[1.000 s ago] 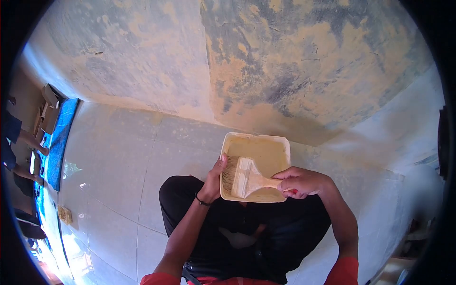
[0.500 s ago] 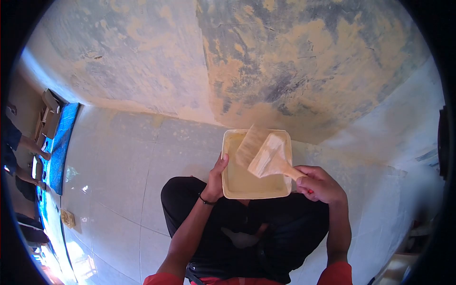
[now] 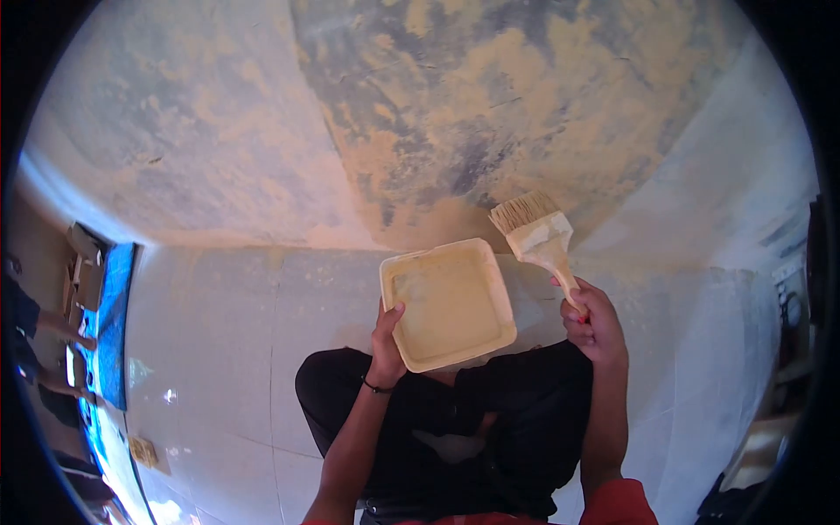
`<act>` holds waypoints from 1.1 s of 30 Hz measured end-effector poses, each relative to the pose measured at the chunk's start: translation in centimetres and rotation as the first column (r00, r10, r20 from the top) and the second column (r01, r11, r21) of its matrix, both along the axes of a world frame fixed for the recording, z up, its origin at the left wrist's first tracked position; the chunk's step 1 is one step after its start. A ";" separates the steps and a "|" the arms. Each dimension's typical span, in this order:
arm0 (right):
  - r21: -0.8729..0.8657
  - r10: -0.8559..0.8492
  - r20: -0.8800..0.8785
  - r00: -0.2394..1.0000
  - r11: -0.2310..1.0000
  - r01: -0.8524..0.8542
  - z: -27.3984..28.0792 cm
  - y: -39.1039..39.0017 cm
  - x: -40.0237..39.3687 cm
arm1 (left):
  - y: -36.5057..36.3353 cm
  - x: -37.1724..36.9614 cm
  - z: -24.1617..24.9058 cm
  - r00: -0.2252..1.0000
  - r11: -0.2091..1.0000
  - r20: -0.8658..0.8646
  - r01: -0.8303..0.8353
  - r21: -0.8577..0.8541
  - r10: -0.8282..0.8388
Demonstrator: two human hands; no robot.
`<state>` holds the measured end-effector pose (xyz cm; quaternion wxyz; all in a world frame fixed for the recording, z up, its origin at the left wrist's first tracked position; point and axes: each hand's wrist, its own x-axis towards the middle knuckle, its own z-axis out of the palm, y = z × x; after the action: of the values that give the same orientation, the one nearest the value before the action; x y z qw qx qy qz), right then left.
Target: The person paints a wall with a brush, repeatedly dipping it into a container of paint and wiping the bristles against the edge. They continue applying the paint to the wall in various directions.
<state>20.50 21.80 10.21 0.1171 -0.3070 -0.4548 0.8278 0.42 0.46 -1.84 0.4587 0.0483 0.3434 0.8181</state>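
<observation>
My left hand (image 3: pixel 388 343) grips a square cream-coloured tub (image 3: pixel 506 302) by its left wall, thumb over the rim. Inside lies a pale yellowish paint (image 3: pixel 451 306). The tub tilts slightly above my crossed legs. In my right hand (image 3: pixel 595 322) is a wide paintbrush (image 3: pixel 542 238), held by its wooden handle, bristles pointing up and left. The brush is beyond the tub's right side, overlapping the foot of the wall (image 3: pixel 472 131) in this view. That wall carries patchy yellowish and grey coating.
Pale tiles (image 3: pixel 210 341) cover the floor around my black-trousered legs (image 3: pixel 350 385). To the left are a blue mat (image 3: pixel 114 324), a small yellowish block (image 3: pixel 143 451) and other people's arms (image 3: pixel 66 328). A lighter wall (image 3: pixel 717 192) meets the patchy one on the right.
The paintbrush has come out from over the tub, moving right and up toward the wall, bristles turned upward. The tub has shifted left and rotated slightly. The camera view has tilted.
</observation>
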 end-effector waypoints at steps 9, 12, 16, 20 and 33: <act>-0.051 -0.364 0.142 0.920 0.926 0.374 -4.7 4.8 3.8 | -0.2 0.1 0.2 0.996 0.995 -0.023 -0.082 -0.057 0.080; -0.062 -0.387 0.162 0.908 0.914 0.401 -6.1 7.9 6.2 | 0.4 0.4 0.8 0.996 0.991 -0.023 -0.094 -0.092 0.092; -0.061 -0.412 0.199 0.889 0.900 0.431 -10.0 10.9 8.0 | 0.4 0.6 1.3 0.997 0.992 -0.009 -0.079 -0.100 0.078; -0.087 -0.429 0.230 0.873 0.885 0.458 -13.4 12.7 8.0 | 0.3 0.6 0.9 0.998 0.993 -0.006 -0.060 -0.101 0.060; -0.163 -0.353 0.135 0.926 0.914 0.372 -5.9 13.2 7.5 | 0.6 0.8 0.9 0.997 0.993 -0.058 -0.062 -0.102 0.056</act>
<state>28.00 34.96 4.27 0.2163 -0.4376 -0.3160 0.8136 1.17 1.01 -0.94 0.4265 0.0369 0.3994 0.8107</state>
